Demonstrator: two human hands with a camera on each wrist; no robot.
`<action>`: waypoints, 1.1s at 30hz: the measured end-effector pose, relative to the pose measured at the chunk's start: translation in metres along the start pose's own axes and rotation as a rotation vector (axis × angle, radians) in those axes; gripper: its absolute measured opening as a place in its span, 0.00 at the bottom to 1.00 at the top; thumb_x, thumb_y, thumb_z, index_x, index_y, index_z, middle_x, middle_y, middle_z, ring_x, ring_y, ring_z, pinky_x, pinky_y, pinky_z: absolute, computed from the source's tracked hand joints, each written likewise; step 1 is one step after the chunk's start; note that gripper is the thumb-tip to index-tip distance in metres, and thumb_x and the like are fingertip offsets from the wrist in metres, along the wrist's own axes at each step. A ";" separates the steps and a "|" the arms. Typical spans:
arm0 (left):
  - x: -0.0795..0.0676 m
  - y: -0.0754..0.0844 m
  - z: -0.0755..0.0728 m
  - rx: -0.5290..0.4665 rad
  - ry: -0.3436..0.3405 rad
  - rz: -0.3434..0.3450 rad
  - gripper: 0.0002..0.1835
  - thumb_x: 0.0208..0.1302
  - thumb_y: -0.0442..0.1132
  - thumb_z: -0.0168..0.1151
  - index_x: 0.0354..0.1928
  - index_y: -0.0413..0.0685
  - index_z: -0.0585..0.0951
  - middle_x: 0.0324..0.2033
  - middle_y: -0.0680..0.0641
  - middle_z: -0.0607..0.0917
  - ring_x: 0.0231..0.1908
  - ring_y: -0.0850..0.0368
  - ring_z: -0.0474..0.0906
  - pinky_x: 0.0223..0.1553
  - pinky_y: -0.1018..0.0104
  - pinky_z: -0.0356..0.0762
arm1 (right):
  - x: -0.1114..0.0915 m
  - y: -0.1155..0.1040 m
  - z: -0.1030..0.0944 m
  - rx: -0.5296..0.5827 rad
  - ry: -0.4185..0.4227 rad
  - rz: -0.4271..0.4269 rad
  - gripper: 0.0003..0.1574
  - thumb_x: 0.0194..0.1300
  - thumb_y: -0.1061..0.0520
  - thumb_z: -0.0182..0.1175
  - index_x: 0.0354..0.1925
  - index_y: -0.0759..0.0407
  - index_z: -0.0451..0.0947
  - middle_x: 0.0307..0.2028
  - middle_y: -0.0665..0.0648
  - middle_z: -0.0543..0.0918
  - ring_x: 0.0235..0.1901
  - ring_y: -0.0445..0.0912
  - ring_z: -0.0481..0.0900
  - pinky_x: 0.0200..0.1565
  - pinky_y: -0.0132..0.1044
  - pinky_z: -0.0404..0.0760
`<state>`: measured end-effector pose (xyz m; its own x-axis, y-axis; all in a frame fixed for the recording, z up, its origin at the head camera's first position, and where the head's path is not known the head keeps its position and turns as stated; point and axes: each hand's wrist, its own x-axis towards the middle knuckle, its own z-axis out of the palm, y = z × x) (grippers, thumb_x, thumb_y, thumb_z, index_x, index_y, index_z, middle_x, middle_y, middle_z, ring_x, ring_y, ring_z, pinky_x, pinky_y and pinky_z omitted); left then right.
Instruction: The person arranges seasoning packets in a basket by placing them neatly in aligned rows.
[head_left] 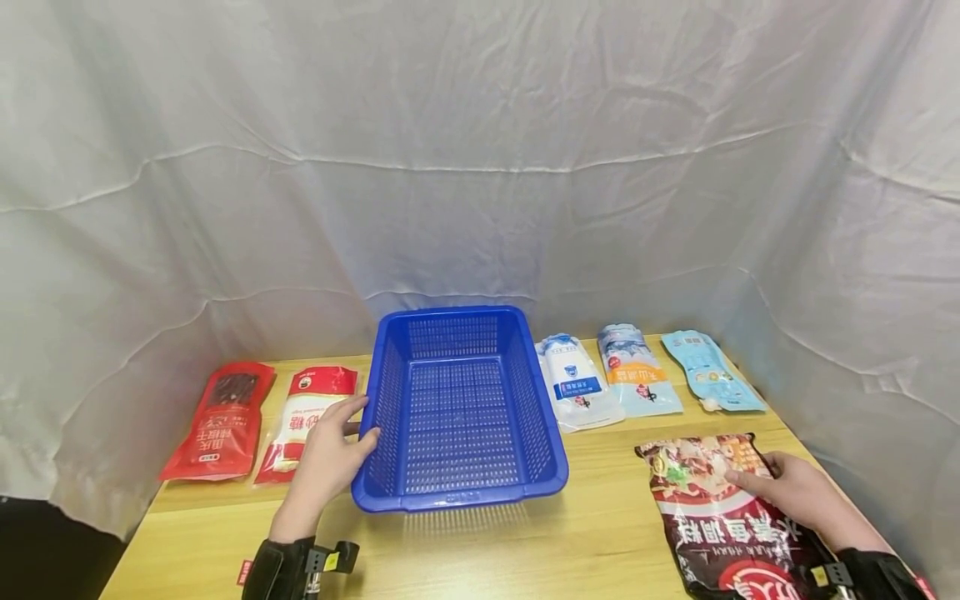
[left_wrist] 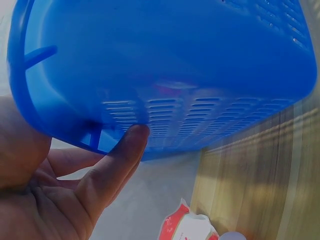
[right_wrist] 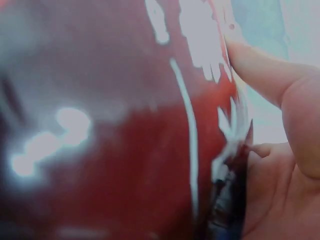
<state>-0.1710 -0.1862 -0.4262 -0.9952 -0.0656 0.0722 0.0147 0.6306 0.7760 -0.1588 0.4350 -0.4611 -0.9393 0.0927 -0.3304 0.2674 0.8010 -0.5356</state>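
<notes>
A blue plastic basket (head_left: 480,498) with perforated walls stands near the middle of the table, nothing inside it. My left hand (head_left: 330,450) holds its left rim, and in the left wrist view the fingers (left_wrist: 117,162) curl around the basket's edge. On the right, my right hand (head_left: 806,496) grips a dark red seasoning bag (head_left: 720,508) by its right side, thumb on the printed front. That bag's glossy surface (right_wrist: 115,165) fills most of the right wrist view. The lower end of the bag reaches the bottom of the head view.
Left of the basket lie a red pouch (head_left: 228,425) and a red-and-white sugar bag (head_left: 303,417). Along the back right are a white-and-blue bag (head_left: 577,383), a blue-and-orange bag (head_left: 641,375) and a light blue spouted pouch (head_left: 712,375). Grey curtains (head_left: 465,233) hang behind the table.
</notes>
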 end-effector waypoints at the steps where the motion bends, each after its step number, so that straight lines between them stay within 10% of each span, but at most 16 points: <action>1: 0.000 0.000 0.000 -0.001 -0.001 -0.001 0.32 0.71 0.34 0.65 0.74 0.34 0.69 0.71 0.30 0.69 0.60 0.28 0.79 0.48 0.39 0.85 | -0.001 -0.001 0.000 0.006 0.017 -0.008 0.34 0.71 0.34 0.63 0.35 0.63 0.71 0.23 0.53 0.69 0.24 0.47 0.69 0.27 0.40 0.68; 10: 0.000 0.001 -0.001 -0.009 -0.004 -0.012 0.32 0.72 0.35 0.64 0.74 0.35 0.68 0.72 0.31 0.68 0.61 0.28 0.78 0.50 0.39 0.84 | -0.005 -0.006 -0.001 0.058 0.094 -0.108 0.47 0.75 0.37 0.60 0.65 0.79 0.67 0.47 0.68 0.81 0.37 0.47 0.77 0.35 0.38 0.76; 22: -0.001 0.000 -0.001 -0.024 -0.004 -0.014 0.32 0.72 0.35 0.64 0.74 0.35 0.68 0.72 0.31 0.69 0.61 0.27 0.78 0.49 0.39 0.85 | -0.011 -0.021 -0.004 0.217 0.072 -0.094 0.57 0.78 0.37 0.56 0.75 0.82 0.46 0.64 0.85 0.68 0.49 0.60 0.85 0.41 0.45 0.86; 33: 0.000 0.002 -0.001 -0.028 -0.011 -0.011 0.31 0.72 0.34 0.64 0.74 0.35 0.68 0.71 0.30 0.70 0.60 0.27 0.78 0.48 0.40 0.86 | -0.022 -0.046 -0.002 0.447 0.152 -0.173 0.48 0.79 0.45 0.57 0.73 0.76 0.46 0.41 0.52 0.85 0.35 0.43 0.87 0.36 0.43 0.88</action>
<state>-0.1707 -0.1859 -0.4240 -0.9963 -0.0642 0.0567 0.0060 0.6077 0.7941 -0.1508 0.3969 -0.4274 -0.9899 0.0922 -0.1081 0.1394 0.4833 -0.8643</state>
